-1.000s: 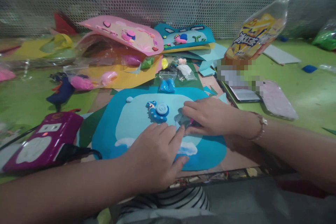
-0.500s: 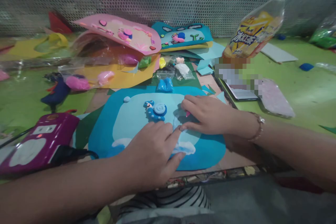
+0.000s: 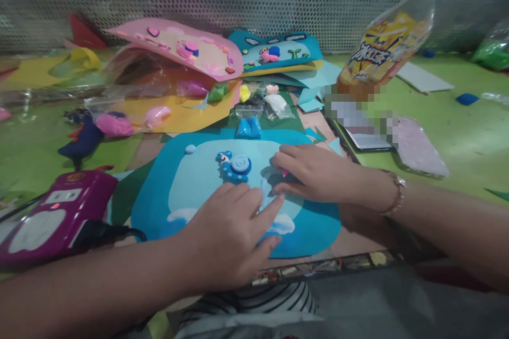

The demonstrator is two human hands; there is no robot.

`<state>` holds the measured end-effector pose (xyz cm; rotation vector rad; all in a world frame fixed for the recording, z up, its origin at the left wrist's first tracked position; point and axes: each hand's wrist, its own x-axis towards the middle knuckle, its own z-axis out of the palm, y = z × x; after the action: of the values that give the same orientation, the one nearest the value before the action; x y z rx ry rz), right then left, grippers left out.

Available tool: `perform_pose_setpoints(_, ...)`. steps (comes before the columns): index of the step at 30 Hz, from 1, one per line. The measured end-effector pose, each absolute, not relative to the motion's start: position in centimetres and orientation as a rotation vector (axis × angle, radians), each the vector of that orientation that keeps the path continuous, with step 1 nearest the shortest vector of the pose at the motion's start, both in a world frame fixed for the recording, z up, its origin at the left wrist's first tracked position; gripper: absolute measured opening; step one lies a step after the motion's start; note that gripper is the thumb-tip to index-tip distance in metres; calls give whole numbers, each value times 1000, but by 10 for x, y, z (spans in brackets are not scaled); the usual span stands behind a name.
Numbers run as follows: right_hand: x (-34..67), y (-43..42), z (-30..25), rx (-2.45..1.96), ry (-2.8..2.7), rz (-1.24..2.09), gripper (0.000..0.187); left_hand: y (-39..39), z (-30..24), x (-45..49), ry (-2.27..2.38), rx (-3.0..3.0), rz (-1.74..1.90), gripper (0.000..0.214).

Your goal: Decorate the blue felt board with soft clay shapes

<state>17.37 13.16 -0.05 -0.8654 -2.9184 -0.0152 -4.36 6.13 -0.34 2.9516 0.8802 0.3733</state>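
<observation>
A blue felt board [image 3: 159, 206] with a pale blue panel lies in front of me. A blue clay snail [image 3: 234, 166] sits on the panel's upper middle. My left hand [image 3: 226, 233] rests on the board's lower part, forefinger stretched out and pressing the pale panel beside a white cloud shape [image 3: 282, 224]. My right hand [image 3: 314, 172] lies just right of the snail, fingers curled over a small pink-tipped thing I cannot make out. The two hands nearly touch at the fingertips.
A purple power strip [image 3: 55, 214] with a black plug lies at left. Bags of coloured clay [image 3: 246, 127], a pink board [image 3: 183, 50] and another blue board [image 3: 278, 53] lie behind. A yellow drink bottle [image 3: 385, 47] stands at right by a perforated metal wall.
My left forefinger has slid a little to the right and stretched out on the panel. My right hand has shifted slightly left. The view has drifted a little.
</observation>
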Motion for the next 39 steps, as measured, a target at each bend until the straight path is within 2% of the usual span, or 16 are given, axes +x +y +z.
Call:
perform_pose_setpoints(7,172,130,2,-903,-2892,73,35,61,2,-40,1020,2947,151,46)
perform_pose_setpoints(10,172,131,1,-937,-2899,25,34,59,2,-40,1016,2979,132,48)
perform_pose_setpoints(14,174,135,2,-1007,-2765,196,28,58,0,-40,1032,2990,174,50)
perform_pose_setpoints(18,178,141,5,-1071,-2664,225,26,58,0,-40,1072,2975,140,48)
perform_pose_setpoints(23,181,140,13,-929,-2844,276,29,58,-3,-40,1109,2923,135,53)
perform_pose_setpoints(28,186,145,16,-722,-3043,210,42,60,-2,-34,1131,2839,154,68)
perform_pose_setpoints(39,183,151,12,-617,-3110,187,41,64,1,-23,1144,2652,140,75)
